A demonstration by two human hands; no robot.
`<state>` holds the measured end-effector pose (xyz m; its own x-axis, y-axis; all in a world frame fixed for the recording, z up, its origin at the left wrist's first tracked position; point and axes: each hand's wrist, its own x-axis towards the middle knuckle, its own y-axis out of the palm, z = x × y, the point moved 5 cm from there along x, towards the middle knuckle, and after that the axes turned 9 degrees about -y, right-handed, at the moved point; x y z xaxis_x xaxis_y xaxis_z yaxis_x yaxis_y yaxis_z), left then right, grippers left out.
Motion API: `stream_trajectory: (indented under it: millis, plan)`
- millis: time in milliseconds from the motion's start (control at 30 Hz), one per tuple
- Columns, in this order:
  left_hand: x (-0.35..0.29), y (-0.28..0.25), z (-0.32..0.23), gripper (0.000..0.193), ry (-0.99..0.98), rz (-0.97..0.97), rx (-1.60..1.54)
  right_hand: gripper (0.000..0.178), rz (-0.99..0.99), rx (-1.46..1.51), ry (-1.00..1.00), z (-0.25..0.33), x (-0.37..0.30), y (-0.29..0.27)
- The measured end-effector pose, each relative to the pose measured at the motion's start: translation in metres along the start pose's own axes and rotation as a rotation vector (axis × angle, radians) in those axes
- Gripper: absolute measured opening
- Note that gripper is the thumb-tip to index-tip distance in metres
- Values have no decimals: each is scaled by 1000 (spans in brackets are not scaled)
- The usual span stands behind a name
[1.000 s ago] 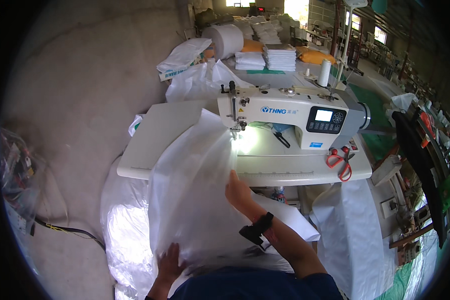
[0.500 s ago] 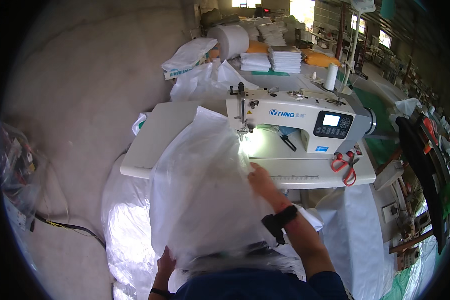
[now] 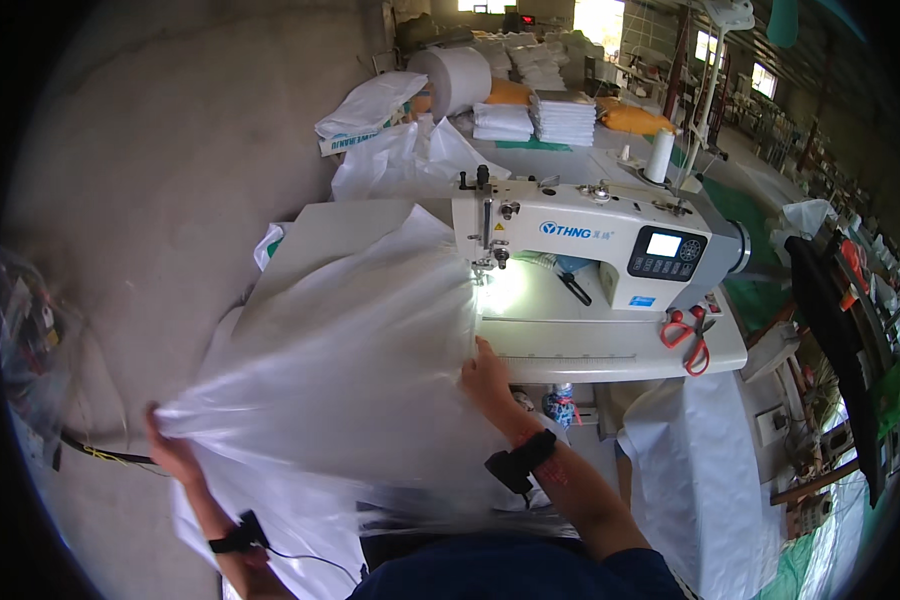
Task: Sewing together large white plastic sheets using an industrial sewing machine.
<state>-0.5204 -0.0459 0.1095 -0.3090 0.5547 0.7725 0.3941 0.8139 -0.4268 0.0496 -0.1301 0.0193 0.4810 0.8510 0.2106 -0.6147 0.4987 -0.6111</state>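
Observation:
A thin, shiny white plastic sheet (image 3: 340,370) stretches from the sewing machine (image 3: 580,230) down across my lap. Its right edge runs up to the lit needle area, where the presser foot (image 3: 483,268) sits; whether the foot presses on it is too small to tell. My right hand (image 3: 485,380) pinches that edge at the front of the machine bed, below the needle. Far out to the left, my left hand (image 3: 173,452) grips the sheet's side and draws it into taut folds. Both wrists wear black straps.
Red-handled scissors (image 3: 688,338) lie on the right of the machine bed (image 3: 610,350), and a small black tool (image 3: 575,288) lies under the arm. A thread cone (image 3: 660,155) stands behind. Folded white stacks (image 3: 565,118) and a large white roll (image 3: 455,80) sit farther back.
My left hand has swung out left and up from near my lap, pulling the sheet wide and taut. My right hand has shifted slightly left and down along the edge.

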Motion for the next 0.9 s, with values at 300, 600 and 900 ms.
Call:
stream_trajectory:
  millis: [300, 600, 900]
  plan:
    - [86, 124, -79, 56, 269, 658, 641, 52, -81, 97, 33, 14, 1, 15]
    - [-144, 240, -288, 49, 645, 869, 208, 58, 29, -116, 32, 1, -7, 0]
    - [-88, 284, -202, 49, 227, 857, 267, 55, -29, -112, -79, -2, -8, 20]
